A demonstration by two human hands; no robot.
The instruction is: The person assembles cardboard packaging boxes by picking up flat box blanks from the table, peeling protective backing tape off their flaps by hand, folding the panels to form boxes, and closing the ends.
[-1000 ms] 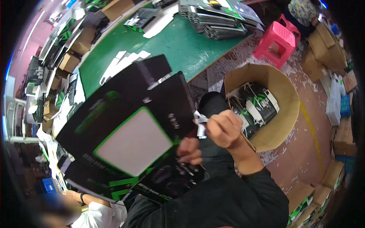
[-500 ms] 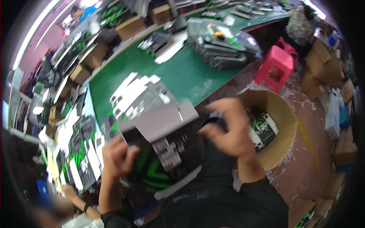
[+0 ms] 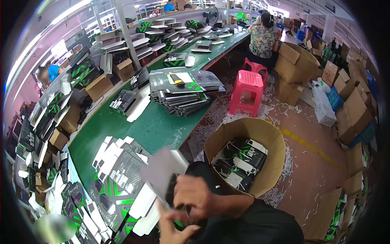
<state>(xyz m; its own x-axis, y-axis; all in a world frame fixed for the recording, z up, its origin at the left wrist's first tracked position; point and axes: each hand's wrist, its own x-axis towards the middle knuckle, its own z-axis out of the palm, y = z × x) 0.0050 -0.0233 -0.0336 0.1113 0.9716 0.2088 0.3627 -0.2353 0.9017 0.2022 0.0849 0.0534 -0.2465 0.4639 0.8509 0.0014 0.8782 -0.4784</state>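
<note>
Close to my body, a black and green printed carton with a grey flap is tilted between my hands, partly blurred. My left hand grips its near side, thumb stretched out to the right. Curled over the carton from the right is my right hand, fingers bent in and pressed on it; the hands hide most of the carton. Just beyond lies a spread of flat, unfolded printed cartons with white flaps. More black and green flat cartons lie to the left of my hands.
A large round cardboard bin holding made-up cartons stands to my right. On the green table lies a stack of flat cartons with a yellow-black tool on top. A pink stool and a seated person are beyond.
My hands have come together at the carton; the right hand moved in from the right, where it was apart and open. The view has tilted up, showing more of the room.
</note>
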